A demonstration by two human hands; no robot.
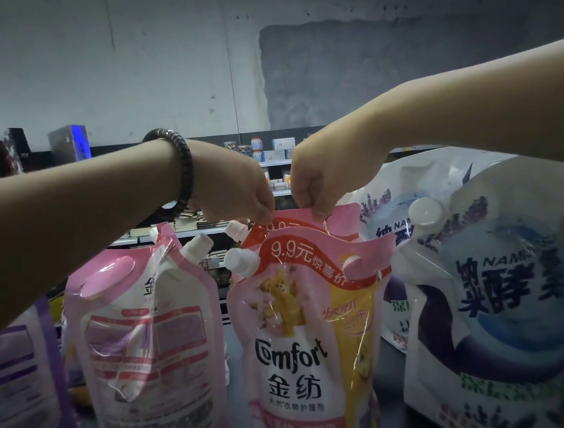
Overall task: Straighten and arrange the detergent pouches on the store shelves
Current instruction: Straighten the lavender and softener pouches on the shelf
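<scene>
Two pink Comfort pouches stand one behind the other in the middle of the shelf. The front one (298,335) faces me with a bear picture and a white spout. My left hand (237,190), with a dark bead bracelet on its wrist, pinches the top edge of the rear pink pouch (335,214). My right hand (322,179) pinches the same top edge a little further right. To the left stands another pink pouch (148,341), turned with its back label toward me.
A large white and purple pouch (500,314) stands at the right, with a similar one (381,232) behind it. A purple pouch (20,390) is at the far left. Shelves with small boxes and jars (268,150) run along the grey wall behind.
</scene>
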